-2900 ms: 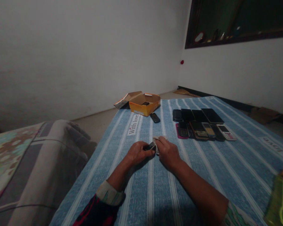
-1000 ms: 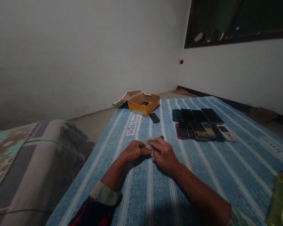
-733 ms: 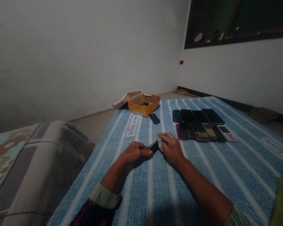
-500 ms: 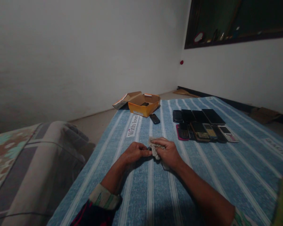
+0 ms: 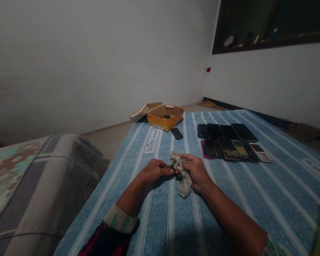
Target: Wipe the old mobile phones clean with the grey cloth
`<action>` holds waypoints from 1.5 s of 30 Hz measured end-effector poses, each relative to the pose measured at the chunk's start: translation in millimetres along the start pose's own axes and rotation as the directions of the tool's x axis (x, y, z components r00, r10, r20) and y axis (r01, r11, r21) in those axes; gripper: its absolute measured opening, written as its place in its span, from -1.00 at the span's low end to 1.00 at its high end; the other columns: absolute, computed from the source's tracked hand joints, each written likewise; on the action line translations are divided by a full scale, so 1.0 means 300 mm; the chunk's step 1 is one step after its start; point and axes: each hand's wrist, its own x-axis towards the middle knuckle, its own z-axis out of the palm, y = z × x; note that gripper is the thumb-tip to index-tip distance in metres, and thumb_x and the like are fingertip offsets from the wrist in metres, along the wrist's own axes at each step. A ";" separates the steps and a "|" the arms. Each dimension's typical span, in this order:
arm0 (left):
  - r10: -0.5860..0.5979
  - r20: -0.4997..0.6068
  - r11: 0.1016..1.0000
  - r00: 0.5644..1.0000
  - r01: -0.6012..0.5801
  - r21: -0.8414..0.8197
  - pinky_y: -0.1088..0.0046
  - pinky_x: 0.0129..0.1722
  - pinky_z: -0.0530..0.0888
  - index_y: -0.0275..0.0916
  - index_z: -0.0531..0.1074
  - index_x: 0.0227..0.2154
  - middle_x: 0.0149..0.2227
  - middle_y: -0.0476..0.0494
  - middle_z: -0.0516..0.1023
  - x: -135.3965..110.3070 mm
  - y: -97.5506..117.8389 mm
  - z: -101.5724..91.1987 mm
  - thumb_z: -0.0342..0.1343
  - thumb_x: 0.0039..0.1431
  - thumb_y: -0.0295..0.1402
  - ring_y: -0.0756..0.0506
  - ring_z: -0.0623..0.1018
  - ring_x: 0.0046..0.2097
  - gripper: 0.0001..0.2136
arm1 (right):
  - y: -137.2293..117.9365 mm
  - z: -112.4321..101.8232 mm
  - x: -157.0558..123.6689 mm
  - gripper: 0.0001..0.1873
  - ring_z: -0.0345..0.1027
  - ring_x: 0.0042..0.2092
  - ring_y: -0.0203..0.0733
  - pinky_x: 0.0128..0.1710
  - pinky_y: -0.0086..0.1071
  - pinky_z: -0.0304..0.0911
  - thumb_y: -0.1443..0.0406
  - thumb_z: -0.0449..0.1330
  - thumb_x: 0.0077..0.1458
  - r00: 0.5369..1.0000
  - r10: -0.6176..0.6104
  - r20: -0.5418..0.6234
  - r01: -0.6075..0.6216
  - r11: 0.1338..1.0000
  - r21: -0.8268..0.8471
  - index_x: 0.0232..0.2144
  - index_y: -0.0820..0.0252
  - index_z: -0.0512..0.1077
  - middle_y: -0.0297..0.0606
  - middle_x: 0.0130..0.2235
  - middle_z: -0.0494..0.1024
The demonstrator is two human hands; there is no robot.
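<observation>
My left hand (image 5: 155,172) is closed, thumb and fingers pinching the end of a small dark object (image 5: 171,166). Most of that object is hidden by the fingers and cloth, so its exact kind does not show. A crumpled off-white cloth (image 5: 185,185) is gripped in my right hand (image 5: 198,173), pressed against the dark object, with a loose end hanging down. Both hands meet just above the blue striped tablecloth (image 5: 160,220). Ahead of them a dark mobile phone (image 5: 177,133) lies by itself.
An open orange cardboard box (image 5: 162,123) with a dark item inside stands at the far edge. To the right, several mobile phones lie in two rows, including a black one (image 5: 244,132) and a white one (image 5: 261,153). A draped blanket (image 5: 66,177) is at left.
The cloth was bunched in my right hand; now it is more unfolded and its end hangs below the fingers. My left hand keeps its pinch. The view has shifted slightly.
</observation>
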 end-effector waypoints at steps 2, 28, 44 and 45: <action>-0.003 -0.004 1.000 1.000 0.003 0.000 0.42 -0.54 0.10 -0.37 0.46 -0.60 -0.65 -0.01 0.34 0.003 -0.002 0.000 0.33 -0.29 -0.22 0.04 0.23 -0.57 -0.71 | 0.016 0.003 0.004 -0.67 0.35 -0.62 -0.29 -0.64 -0.49 0.23 0.36 0.24 -0.32 1.000 -0.001 -0.019 -0.001 0.997 -0.083 -0.35 0.26 0.55 -0.33 -0.57 0.56; 0.068 0.006 0.996 0.998 -0.068 0.063 0.43 -0.52 0.12 -0.31 0.39 -0.67 -0.65 0.03 0.29 0.002 0.003 -0.003 0.20 -0.31 -0.27 0.03 0.22 -0.55 -0.81 | 0.044 0.001 -0.052 -0.75 0.38 -0.10 -0.08 -0.08 -0.27 0.36 0.41 0.05 0.17 0.689 -0.428 0.585 0.561 -0.196 -0.804 -0.13 0.28 0.44 -0.06 -0.12 0.47; -0.021 -0.003 0.999 1.000 0.021 0.045 0.44 -0.54 0.13 -0.33 0.44 -0.58 -0.64 0.01 0.33 -0.008 0.004 0.003 0.26 -0.23 -0.17 0.03 0.25 -0.58 -0.72 | 0.019 -0.038 0.029 -0.48 0.48 -0.08 -0.11 -0.07 -0.26 0.37 0.40 0.15 -0.09 0.848 -0.508 -0.153 0.400 0.802 -0.443 -0.01 0.17 0.49 -0.20 -0.06 0.59; -0.024 -0.001 0.998 1.000 0.024 0.056 0.44 -0.53 0.14 -0.33 0.45 -0.58 -0.64 0.02 0.33 -0.009 0.006 0.002 0.25 -0.23 -0.17 0.03 0.26 -0.58 -0.72 | 0.011 -0.042 0.033 -0.47 0.50 -0.15 -0.12 -0.16 -0.29 0.40 0.38 0.18 -0.12 0.875 -0.441 -0.200 0.359 0.868 -0.342 -0.02 0.18 0.49 -0.20 -0.09 0.60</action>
